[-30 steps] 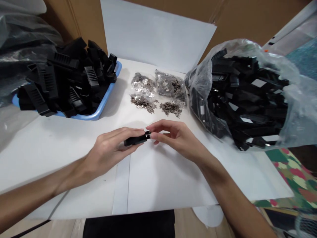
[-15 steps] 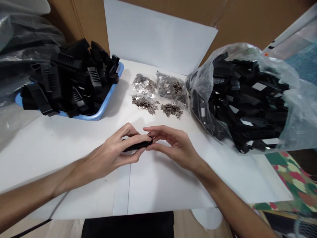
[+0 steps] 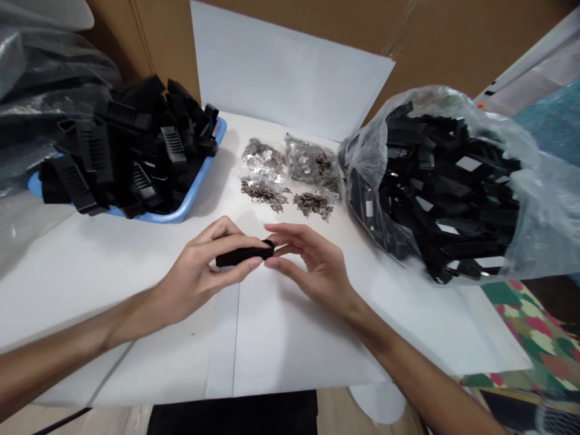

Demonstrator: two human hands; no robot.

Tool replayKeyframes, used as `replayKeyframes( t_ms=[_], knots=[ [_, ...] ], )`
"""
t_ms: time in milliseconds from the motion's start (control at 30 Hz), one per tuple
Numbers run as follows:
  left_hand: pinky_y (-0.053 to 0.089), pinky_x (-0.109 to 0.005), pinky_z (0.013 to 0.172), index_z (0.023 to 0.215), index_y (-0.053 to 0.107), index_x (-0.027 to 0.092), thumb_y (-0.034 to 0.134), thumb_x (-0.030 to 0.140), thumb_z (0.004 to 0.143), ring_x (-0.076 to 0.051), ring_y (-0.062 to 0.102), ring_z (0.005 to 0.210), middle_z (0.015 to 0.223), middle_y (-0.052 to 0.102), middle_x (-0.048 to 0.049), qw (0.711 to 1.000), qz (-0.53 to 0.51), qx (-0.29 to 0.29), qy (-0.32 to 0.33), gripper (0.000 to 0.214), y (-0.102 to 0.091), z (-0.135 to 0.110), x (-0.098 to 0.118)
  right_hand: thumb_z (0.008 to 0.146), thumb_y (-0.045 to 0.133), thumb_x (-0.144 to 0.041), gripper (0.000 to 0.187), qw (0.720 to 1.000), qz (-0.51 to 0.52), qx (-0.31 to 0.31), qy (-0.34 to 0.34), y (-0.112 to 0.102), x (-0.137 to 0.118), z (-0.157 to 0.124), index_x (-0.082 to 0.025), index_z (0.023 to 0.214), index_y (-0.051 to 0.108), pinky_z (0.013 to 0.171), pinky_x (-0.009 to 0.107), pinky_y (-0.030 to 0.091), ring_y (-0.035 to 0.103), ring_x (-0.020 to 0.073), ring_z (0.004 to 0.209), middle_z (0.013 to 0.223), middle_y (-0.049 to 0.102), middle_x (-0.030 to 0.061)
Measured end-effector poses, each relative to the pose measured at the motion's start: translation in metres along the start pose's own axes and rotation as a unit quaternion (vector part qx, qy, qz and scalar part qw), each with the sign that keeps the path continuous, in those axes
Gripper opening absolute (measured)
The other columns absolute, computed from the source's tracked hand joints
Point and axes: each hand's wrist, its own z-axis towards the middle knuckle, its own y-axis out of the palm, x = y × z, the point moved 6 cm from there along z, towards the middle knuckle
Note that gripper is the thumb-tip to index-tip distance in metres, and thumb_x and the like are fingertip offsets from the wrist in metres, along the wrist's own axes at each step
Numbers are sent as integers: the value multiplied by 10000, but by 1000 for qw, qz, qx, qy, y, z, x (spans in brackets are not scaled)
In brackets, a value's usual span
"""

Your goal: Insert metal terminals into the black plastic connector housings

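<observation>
Between thumb and fingers, my left hand [image 3: 206,266] grips a long black plastic part [image 3: 238,257], held roughly level above the white table [image 3: 149,266]. My right hand [image 3: 310,263] is at the part's right end, thumb and curled fingers closed around the tip while the index finger arches over it. Whether a small piece sits between those right fingertips is hidden. Beyond the hands lie two loose piles of small metal clips, a left pile [image 3: 263,193] and a right pile [image 3: 312,205].
Two clear bags of metal pieces, a left bag [image 3: 263,158] and a right bag [image 3: 312,162], lie behind the piles. A blue basket [image 3: 193,196] heaped with ridged black parts stands left. At right, an open plastic bag [image 3: 539,199] holds many black parts. A white sheet [image 3: 290,66] leans against cardboard.
My left hand has shifted slightly left and up with the black part, and more of its side now shows. The right fingers remain at its end.
</observation>
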Motion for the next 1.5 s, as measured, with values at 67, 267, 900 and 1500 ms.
replayKeyframes(
  t_ms=[67, 267, 900, 1500],
  knots=[
    [491, -183, 620, 1174, 791, 265, 720, 223, 1003, -114, 611, 835, 926, 625, -7, 997, -23, 45, -52, 190, -4, 0, -3, 1015, 726, -252, 373, 994, -93, 21, -59, 5, -7, -3, -278, 1383, 672, 918, 348, 694, 781, 177, 973, 1171, 779, 48],
    [493, -214, 655, 1108, 837, 272, 729, 308, 986, -114, 610, 774, 867, 645, -4, 989, -83, 23, -123, 166, -6, 1, -11, 1094, 481, -93, 539, 934, -300, -25, -194, 18, -17, -12, -259, 1606, 445, 969, 387, 669, 756, 243, 1181, 1292, 756, 129],
    [625, -327, 919, 1013, 578, 236, 884, 337, 837, -228, 763, 1097, 950, 792, -6, 907, -325, -38, -265, 367, -6, -4, -40, 1116, 500, -390, 372, 837, -533, -30, -121, -6, 29, 20, -196, 1357, 707, 1036, 518, 558, 586, 324, 1220, 1424, 641, 177],
    [677, -313, 875, 1176, 790, 202, 823, 406, 904, -229, 786, 1031, 1154, 813, -68, 980, -92, -28, -173, 341, -10, 4, -31, 1009, 673, -168, 122, 964, -258, 55, -29, -16, 7, 15, -213, 1049, 779, 763, 336, 608, 714, 197, 830, 936, 729, 56]
  ],
)
